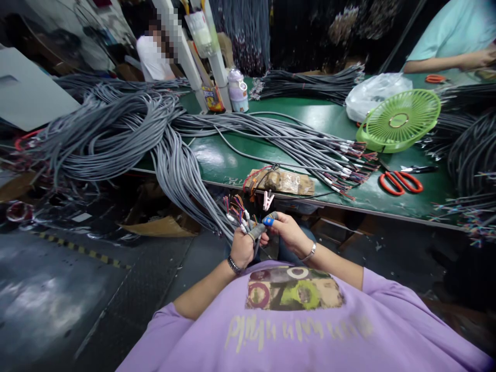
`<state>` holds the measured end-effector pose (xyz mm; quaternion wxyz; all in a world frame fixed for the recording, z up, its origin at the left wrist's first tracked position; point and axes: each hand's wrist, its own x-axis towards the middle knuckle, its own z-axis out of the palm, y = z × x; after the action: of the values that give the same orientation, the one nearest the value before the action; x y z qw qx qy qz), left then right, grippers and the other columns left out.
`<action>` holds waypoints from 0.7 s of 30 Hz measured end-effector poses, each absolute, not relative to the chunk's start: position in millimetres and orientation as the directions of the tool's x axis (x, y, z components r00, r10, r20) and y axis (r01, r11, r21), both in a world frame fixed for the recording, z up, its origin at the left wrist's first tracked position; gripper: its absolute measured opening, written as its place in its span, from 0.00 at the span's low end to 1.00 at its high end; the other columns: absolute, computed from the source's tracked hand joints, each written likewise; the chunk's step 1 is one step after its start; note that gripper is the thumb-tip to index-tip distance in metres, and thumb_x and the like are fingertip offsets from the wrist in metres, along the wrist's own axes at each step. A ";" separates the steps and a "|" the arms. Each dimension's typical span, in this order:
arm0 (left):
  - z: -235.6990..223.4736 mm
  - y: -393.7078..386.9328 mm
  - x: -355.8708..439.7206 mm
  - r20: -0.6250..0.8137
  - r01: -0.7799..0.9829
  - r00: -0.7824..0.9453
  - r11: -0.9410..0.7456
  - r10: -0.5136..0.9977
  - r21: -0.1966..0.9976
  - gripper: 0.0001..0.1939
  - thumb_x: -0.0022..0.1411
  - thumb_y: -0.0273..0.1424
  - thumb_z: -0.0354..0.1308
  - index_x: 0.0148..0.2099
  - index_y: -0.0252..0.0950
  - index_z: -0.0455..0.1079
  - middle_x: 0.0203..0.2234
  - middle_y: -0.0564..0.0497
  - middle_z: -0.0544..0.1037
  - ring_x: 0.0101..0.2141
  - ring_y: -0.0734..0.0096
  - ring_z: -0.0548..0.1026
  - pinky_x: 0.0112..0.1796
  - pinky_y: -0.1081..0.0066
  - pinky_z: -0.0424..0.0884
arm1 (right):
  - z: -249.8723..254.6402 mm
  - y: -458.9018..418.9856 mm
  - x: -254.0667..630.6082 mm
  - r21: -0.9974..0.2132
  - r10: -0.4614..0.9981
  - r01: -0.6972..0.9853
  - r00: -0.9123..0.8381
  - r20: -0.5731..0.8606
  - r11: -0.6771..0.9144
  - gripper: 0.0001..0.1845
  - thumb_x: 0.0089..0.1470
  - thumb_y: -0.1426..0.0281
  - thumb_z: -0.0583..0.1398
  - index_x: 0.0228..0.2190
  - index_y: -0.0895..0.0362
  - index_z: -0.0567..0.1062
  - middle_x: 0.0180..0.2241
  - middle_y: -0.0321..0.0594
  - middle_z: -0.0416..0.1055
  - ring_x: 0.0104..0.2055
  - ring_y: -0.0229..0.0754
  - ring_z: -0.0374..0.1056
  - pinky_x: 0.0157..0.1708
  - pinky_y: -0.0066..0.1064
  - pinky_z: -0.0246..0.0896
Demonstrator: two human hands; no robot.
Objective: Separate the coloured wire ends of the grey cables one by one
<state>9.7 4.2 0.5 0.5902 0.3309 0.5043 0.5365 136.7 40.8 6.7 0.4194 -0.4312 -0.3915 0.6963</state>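
My left hand (242, 248) is closed round the end of a grey cable (217, 217) that hangs off the green table (220, 160). Coloured stripped wires (236, 209) fan out above its fist. My right hand (287, 232) is closed in a pinch at those wire ends, its fingertips wrapped in grey and blue tape. A big bundle of grey cables (116, 134) runs from the table's left side down to my hands. A small pale clip (267, 199) hangs just above my fingers at the table edge.
Orange-handled scissors (401, 182) and a green fan (401, 121) lie on the table's right. More cable bundles with stripped ends (341, 160) cross the middle. A taped cardboard block (287, 182) sits at the front edge. Other people work at the back left and far right (445, 41).
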 end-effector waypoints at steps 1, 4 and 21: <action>2.6 3.6 10.0 -0.249 -0.304 -0.071 0.217 0.966 0.928 0.15 0.48 0.39 0.64 0.22 0.32 0.70 0.15 0.50 0.75 0.18 0.72 0.73 0.21 0.74 0.69 | 6.0 41.1 135.2 -0.892 0.916 -0.266 -0.271 -0.295 -0.365 0.10 0.38 0.66 0.65 0.21 0.58 0.71 0.18 0.31 0.62 0.21 0.30 0.54 0.22 0.25 0.50; 11.2 1.5 9.3 -0.256 -0.318 -0.032 0.233 0.966 0.919 0.13 0.48 0.37 0.65 0.24 0.33 0.70 0.14 0.51 0.74 0.17 0.73 0.72 0.20 0.74 0.68 | 2.6 47.5 134.1 -0.831 0.898 -0.349 -0.248 -0.363 -0.433 0.10 0.38 0.68 0.64 0.20 0.58 0.68 0.18 0.30 0.61 0.21 0.30 0.54 0.22 0.24 0.51; 24.7 28.8 10.1 -0.354 -0.452 0.063 0.343 0.933 0.823 0.14 0.42 0.36 0.68 0.26 0.32 0.70 0.16 0.53 0.74 0.14 0.78 0.68 0.16 0.78 0.65 | -1.4 90.2 132.0 -0.902 0.969 -0.382 -0.213 -0.122 -0.198 0.24 0.46 0.49 0.60 0.22 0.59 0.74 0.20 0.35 0.68 0.20 0.32 0.56 0.22 0.26 0.51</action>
<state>10.1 28.8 24.7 0.6801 0.2629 0.4573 0.5091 132.0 90.2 -1.4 0.5004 -0.3781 -0.3880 0.6754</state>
